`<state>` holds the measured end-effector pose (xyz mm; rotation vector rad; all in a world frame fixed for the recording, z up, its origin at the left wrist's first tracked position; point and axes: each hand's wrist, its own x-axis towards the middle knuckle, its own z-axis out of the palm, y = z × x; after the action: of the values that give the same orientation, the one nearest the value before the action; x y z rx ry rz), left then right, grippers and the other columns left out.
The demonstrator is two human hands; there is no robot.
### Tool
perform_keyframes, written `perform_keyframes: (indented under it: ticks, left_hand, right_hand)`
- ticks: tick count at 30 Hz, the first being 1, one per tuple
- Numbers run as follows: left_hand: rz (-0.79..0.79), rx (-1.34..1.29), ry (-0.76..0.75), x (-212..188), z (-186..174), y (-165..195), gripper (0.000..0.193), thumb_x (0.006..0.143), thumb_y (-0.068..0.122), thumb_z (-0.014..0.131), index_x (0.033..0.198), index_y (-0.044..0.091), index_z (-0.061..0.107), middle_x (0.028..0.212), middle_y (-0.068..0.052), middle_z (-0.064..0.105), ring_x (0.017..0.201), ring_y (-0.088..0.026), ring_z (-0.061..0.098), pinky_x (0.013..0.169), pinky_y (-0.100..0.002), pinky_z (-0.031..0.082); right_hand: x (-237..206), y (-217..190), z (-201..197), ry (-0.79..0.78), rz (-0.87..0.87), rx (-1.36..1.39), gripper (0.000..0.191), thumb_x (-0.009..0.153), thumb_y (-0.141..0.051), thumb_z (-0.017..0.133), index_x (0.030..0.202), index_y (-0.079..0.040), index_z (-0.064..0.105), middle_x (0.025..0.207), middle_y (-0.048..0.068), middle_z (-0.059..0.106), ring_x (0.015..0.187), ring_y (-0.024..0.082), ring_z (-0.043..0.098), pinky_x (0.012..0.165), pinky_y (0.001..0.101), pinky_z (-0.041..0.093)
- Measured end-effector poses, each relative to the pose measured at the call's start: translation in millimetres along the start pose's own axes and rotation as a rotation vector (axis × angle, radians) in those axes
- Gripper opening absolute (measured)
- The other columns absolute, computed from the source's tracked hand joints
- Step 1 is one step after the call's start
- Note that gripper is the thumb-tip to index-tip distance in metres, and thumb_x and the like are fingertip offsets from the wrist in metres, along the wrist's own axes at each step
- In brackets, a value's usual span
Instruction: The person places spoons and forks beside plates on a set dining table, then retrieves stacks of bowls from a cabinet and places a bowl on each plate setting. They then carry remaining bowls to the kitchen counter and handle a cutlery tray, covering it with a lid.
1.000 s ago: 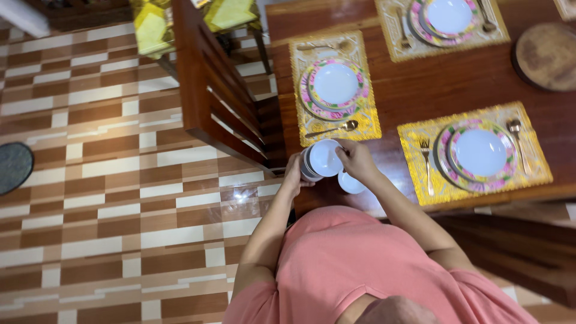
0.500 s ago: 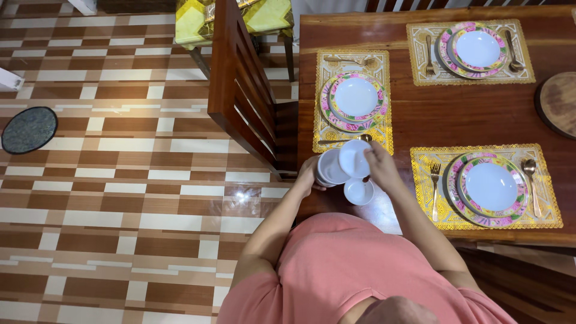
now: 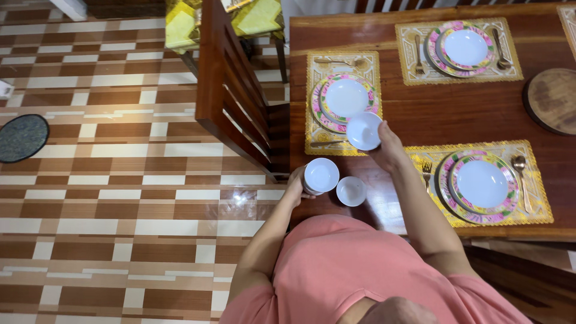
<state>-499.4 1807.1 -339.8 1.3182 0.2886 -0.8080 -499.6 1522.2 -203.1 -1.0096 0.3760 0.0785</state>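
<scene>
My left hand point(image 3: 295, 185) grips a small stack of white bowls point(image 3: 321, 176) at the near left corner of the wooden table point(image 3: 456, 117). My right hand point(image 3: 389, 147) holds one white bowl point(image 3: 364, 131) lifted over the lower edge of the left yellow placemat point(image 3: 316, 90), just below its floral-rimmed plate point(image 3: 345, 99). Another small white bowl point(image 3: 351, 191) sits on the bare table beside the stack.
Two more yellow placemats carry floral plates point(image 3: 482, 185) point(image 3: 465, 48) with gold cutlery. A round wooden board point(image 3: 552, 99) lies at the right edge. A wooden chair point(image 3: 231, 99) stands left of the table, a dark round mat point(image 3: 23, 137) on the tiled floor.
My right hand has lifted one bowl off the stack and moved it up toward the left placemat. The left hand still holds the stack. The view shifted slightly.
</scene>
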Motion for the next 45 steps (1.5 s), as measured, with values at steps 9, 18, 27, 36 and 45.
perform_keyframes:
  ticks: [9, 18, 27, 36, 45]
  left_hand:
    - [0.002, -0.058, 0.015, -6.9, -7.1, -9.9, 0.066, 0.093, 0.061, 0.049, 0.14, 0.014, 0.054, 0.11, -0.01, 0.072, 0.077, -0.022, 0.075, 0.05, -0.037, 0.062]
    - [-0.004, -0.051, -0.001, -15.2, -11.3, -12.3, 0.066, 0.097, 0.059, 0.047, 0.145, 0.014, 0.053, 0.11, -0.013, 0.072, 0.075, -0.023, 0.074, 0.051, -0.035, 0.061]
    - [-0.027, -0.09, -0.025, -13.0, -7.0, -7.8, 0.066, 0.097, 0.058, 0.046, 0.145, 0.013, 0.051, 0.11, -0.014, 0.071, 0.074, -0.025, 0.074, 0.053, -0.037, 0.061]
    - [-0.009, -0.08, -0.042, -3.6, 12.2, 29.5, 0.065, 0.098, 0.056, 0.045, 0.145, 0.012, 0.049, 0.111, -0.015, 0.071, 0.075, -0.023, 0.073, 0.052, -0.035, 0.061]
    - [0.002, -0.102, -0.063, 15.6, 22.1, 45.4, 0.065, 0.099, 0.055, 0.045, 0.145, 0.009, 0.048, 0.11, -0.014, 0.07, 0.075, -0.02, 0.074, 0.05, -0.033, 0.061]
  right_hand:
    - [12.0, 7.5, 25.6, -0.17, -0.045, 0.137, 0.042, 0.101, -0.036, 0.054, 0.136, -0.013, 0.053, 0.131, 0.005, 0.063, 0.114, 0.021, 0.065, 0.088, 0.0397, 0.061]
    - [-11.7, 10.0, 51.5, -0.454, -0.696, -1.277, 0.062, 0.079, 0.002, 0.076, 0.136, -0.006, 0.054, 0.138, 0.018, 0.049, 0.111, 0.031, 0.063, 0.085, 0.0383, 0.059]
    - [66.7, 2.5, 50.7, -0.039, -0.747, -1.332, 0.058, 0.081, 0.0, 0.082, 0.133, -0.003, 0.055, 0.142, 0.023, 0.046, 0.119, 0.04, 0.058, 0.095, 0.0435, 0.055]
    - [118.8, -21.1, 66.3, 0.022, -0.773, -1.586, 0.064, 0.069, 0.002, 0.085, 0.126, -0.005, 0.056, 0.132, 0.022, 0.051, 0.127, 0.042, 0.046, 0.106, 0.0475, 0.045]
    - [131.5, -28.7, 57.4, 0.024, -0.684, -1.642, 0.046, 0.079, 0.012, 0.069, 0.121, -0.006, 0.063, 0.129, 0.02, 0.052, 0.127, 0.041, 0.045, 0.106, 0.0459, 0.046]
